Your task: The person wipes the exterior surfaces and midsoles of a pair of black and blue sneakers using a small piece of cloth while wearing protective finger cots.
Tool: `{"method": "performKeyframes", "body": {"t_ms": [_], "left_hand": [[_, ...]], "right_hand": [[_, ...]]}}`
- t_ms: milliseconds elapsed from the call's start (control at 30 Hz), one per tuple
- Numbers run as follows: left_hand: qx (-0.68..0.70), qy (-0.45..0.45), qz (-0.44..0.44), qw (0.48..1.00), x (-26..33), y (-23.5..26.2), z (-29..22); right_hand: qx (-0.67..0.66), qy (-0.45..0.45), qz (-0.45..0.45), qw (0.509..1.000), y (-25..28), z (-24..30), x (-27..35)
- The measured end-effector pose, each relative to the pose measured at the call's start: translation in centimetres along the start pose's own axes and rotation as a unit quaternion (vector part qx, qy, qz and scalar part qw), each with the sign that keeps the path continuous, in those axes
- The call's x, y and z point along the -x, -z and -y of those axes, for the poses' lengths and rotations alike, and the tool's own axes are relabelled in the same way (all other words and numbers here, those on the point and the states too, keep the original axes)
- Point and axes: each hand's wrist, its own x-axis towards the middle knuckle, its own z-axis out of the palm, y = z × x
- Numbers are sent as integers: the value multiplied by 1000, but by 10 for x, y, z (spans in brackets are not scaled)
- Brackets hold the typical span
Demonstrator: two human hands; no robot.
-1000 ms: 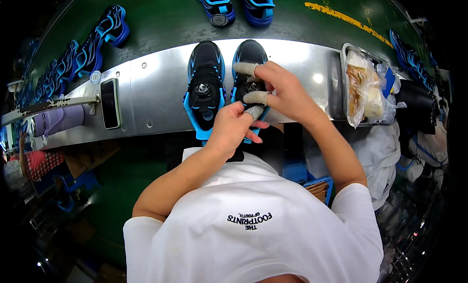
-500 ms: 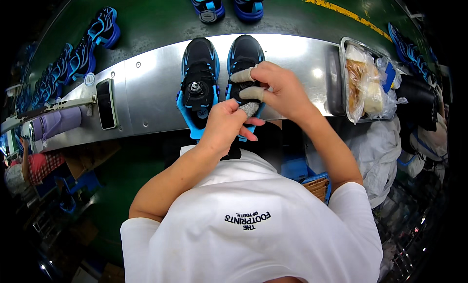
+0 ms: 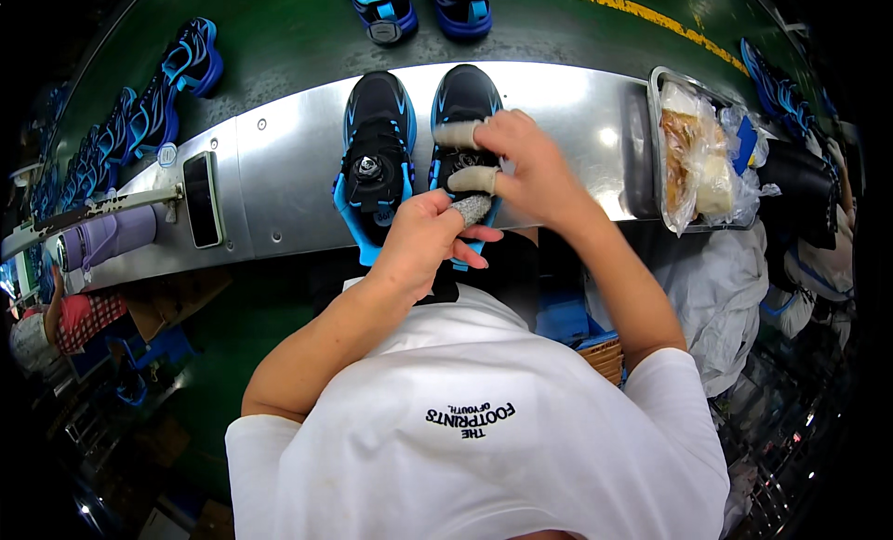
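Two black and blue sneakers stand side by side, toes pointing away from me. The left sneaker [image 3: 376, 117] has a round clear-topped dial [image 3: 369, 168] on its tongue. Both my hands are at the right sneaker [image 3: 465, 92]. My right hand [image 3: 532, 163] curls over its tongue, the covered index finger and thumb on either side of the area where a dial would sit; that area is mostly hidden. My left hand [image 3: 423, 238] grips near the collar, thumb and grey-covered index finger together, other fingers curled below. Pale covers wrap the right fingertips, slightly blurred.
The metal ledge [image 3: 298, 131] borders a green surface carrying another pair of sneakers [image 3: 462, 14] and a row of sneakers [image 3: 153, 117] at left. A phone [image 3: 202, 198], a purple bottle [image 3: 116, 235] and a metal tray [image 3: 655, 149] of plastic-bagged items lie along the ledge.
My right index finger has shifted slightly over the right sneaker's tongue and is blurred. The left hand stays at the collar. The whole view has moved a little.
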Motion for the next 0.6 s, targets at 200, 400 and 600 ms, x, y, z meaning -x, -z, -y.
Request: {"method": "performKeyframes", "body": {"t_ms": [200,400,600], "left_hand": [[-21,9,-2,1000,0,-3,-2],[2,14,14,1000,-1,2,-4],[18,3,12,1000,0,1,-3]], "right_hand": [[-16,-42,50,998,-1,-4,-7],[-197,42,100,974,9,-22,-8],[-69,-46,24,996,-6,9,4]]}}
